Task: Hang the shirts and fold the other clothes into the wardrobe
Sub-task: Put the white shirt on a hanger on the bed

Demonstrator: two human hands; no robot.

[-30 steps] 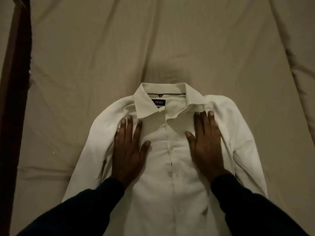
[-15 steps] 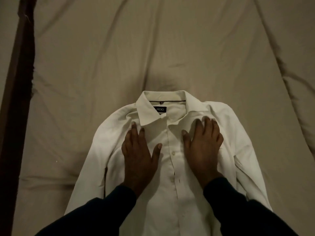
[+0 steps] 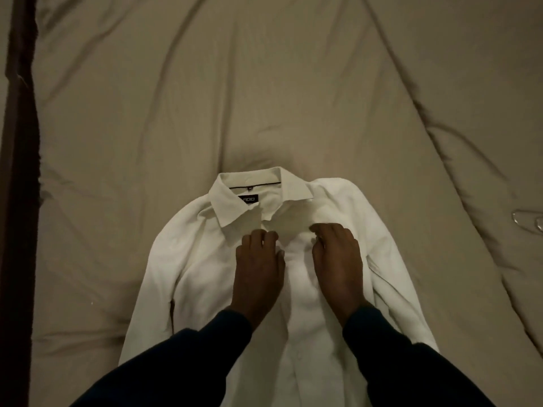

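A white button-up shirt (image 3: 205,259) lies face up on the bed, collar away from me, a dark label inside the neck and the sleeves down its sides. Both my hands sit on its chest just below the collar. My left hand (image 3: 258,265) has its fingers curled and pinches the left edge of the button strip. On the other side of the strip, my right hand (image 3: 338,265) curls its fingers into the cloth. Dark sleeves cover both my forearms.
A beige, creased bed sheet (image 3: 264,83) spreads all around the shirt. The dark wooden bed edge (image 3: 17,201) runs down the left side. A clear plastic object (image 3: 529,223), only partly seen, lies at the right border.
My hands have slid inward from the shirt's chest panels to the button strip. Their fingers went from flat to curled into the cloth. The view shifted so the shirt sits lower.
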